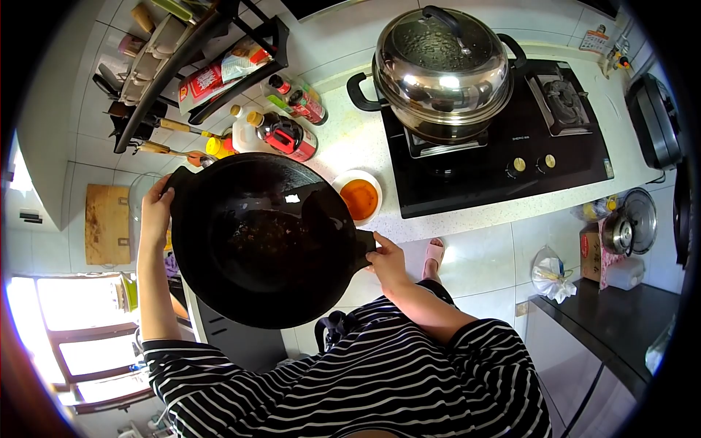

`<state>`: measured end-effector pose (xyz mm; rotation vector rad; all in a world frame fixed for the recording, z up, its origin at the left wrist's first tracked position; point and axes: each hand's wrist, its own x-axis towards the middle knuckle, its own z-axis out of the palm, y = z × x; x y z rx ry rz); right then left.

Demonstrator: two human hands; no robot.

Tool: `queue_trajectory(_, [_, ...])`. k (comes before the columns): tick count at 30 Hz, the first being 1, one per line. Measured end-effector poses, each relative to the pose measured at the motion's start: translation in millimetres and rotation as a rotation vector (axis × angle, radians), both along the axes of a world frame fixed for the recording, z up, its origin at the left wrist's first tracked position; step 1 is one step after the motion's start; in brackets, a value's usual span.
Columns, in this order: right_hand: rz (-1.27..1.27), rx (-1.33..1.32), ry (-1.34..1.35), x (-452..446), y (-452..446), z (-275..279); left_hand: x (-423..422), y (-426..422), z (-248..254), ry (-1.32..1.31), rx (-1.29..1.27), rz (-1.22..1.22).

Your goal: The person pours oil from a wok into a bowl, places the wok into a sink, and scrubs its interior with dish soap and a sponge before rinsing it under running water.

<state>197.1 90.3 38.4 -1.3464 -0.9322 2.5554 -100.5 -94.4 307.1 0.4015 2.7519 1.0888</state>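
A large black wok (266, 241) is held up in front of the striped shirt, its dark inside facing the camera with some oily residue at the bottom. My left hand (155, 212) is closed on the handle at its left side. On the opposite side, my right hand (387, 261) grips the other handle, thumb on top. Just beyond the wok's right rim, a white bowl (359, 197) of orange-brown liquid sits on the counter (339, 150).
A lidded steel pot (444, 73) stands on the black gas stove (504, 171). Sauce bottles (288, 135) line the counter behind the wok, below a black rack (241, 87). A wooden board (107, 224) is at the left. A dark ledge (606, 321) is at the lower right.
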Motion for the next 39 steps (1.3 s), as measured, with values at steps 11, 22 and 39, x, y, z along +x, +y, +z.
queue_trajectory(11, [0.011, -0.019, 0.008, 0.2, 0.0, -7.8, -1.4, 4.1, 4.4, 0.010, -0.033, -0.024])
queue_trajectory(22, [0.037, -0.084, -0.015, -1.0, 2.2, -10.5, 8.3, 23.4, 14.8, 0.115, -0.131, -0.081])
queue_trajectory(39, [0.058, -0.147, -0.035, -5.2, 5.5, -17.7, 21.9, 51.1, 31.9, 0.171, -0.198, -0.159])
